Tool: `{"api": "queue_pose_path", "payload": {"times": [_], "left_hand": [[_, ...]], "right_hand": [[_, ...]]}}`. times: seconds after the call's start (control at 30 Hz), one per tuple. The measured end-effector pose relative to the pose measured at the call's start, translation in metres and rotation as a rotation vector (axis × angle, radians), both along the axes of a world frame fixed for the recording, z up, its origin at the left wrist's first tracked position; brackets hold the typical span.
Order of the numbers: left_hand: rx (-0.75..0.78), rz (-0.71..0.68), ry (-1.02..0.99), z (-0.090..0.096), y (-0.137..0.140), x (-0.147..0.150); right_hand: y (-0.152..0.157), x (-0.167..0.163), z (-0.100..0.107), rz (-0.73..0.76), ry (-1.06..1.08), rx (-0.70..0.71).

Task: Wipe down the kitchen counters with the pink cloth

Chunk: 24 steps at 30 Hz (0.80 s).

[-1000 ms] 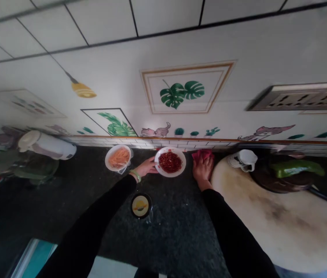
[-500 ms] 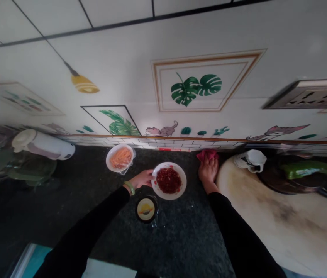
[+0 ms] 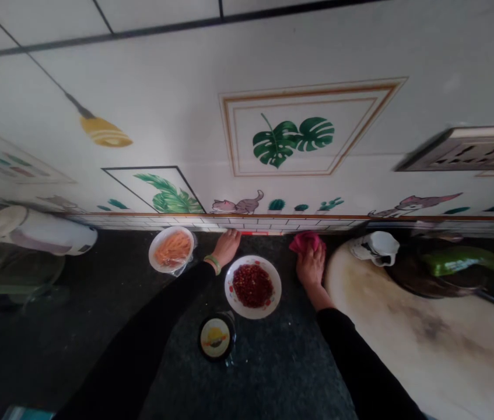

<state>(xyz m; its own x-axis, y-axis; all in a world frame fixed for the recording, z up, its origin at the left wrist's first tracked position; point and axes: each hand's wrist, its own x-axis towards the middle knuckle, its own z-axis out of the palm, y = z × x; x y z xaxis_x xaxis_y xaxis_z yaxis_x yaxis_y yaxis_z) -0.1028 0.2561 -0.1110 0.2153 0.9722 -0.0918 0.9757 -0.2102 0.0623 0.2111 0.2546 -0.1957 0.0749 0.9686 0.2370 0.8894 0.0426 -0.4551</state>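
Note:
My left hand (image 3: 227,246) reaches to the back of the counter, its fingers stretched toward the left end of a thin red-and-white strip (image 3: 254,233) at the wall's foot. Whether they touch it is hard to see. A bracelet circles that wrist. Just in front stands a white bowl (image 3: 274,300) of dark red chopped chili, untouched. Left of the hand is a white bowl (image 3: 154,265) of orange shreds on something clear. My right hand (image 3: 310,267) presses on a crumpled pink cloth (image 3: 304,240), fingers over it, on the counter near the wall.
A round-lidded jar (image 3: 216,338) stands before the chili bowl. To the right are a big round cutting board (image 3: 386,326), a white mug (image 3: 377,247) and a green pepper (image 3: 461,259) on a dark pan. A white kettle-like appliance (image 3: 54,232) lies left.
My left hand has let go of the chili bowl and moved back to the wall. The bowl now stands free. My right hand stays on the cloth; the view has shifted slightly.

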Motion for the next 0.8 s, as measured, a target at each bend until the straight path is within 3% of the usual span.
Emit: {"api": "queue_pose_path", "payload": {"times": [0.13, 0.23, 0.37, 0.47, 0.57, 0.63, 0.73, 0.8], "left_hand": [[-0.001, 0.053, 0.021, -0.008, -0.001, -0.006], [-0.003, 0.111, -0.091, -0.005, -0.017, -0.023], [-0.011, 0.287, -0.418, 0.001, -0.063, -0.059], [0.001, 0.46, -0.754, 0.006, -0.097, -0.079], [-0.042, 0.648, -1.071, 0.014, -0.119, -0.085], [-0.082, 0.733, -1.211, 0.019, -0.129, -0.084], [-0.15, 0.793, -1.324, 0.027, -0.142, -0.083], [-0.193, 0.819, -1.364, 0.031, -0.149, -0.084]], "right_hand": [[0.036, -0.005, 0.0, -0.243, 0.014, 0.009], [0.038, -0.025, 0.004, -0.273, 0.013, -0.01], [0.031, -0.077, 0.014, -0.012, 0.076, -0.182], [0.033, -0.112, 0.023, 0.361, 0.203, -0.29], [0.042, -0.108, 0.027, 0.724, 0.31, -0.317], [0.048, -0.081, 0.026, 0.77, 0.307, -0.285], [0.058, -0.042, 0.02, 0.623, 0.218, -0.249], [0.06, -0.05, 0.018, 0.552, 0.179, -0.247]]}}
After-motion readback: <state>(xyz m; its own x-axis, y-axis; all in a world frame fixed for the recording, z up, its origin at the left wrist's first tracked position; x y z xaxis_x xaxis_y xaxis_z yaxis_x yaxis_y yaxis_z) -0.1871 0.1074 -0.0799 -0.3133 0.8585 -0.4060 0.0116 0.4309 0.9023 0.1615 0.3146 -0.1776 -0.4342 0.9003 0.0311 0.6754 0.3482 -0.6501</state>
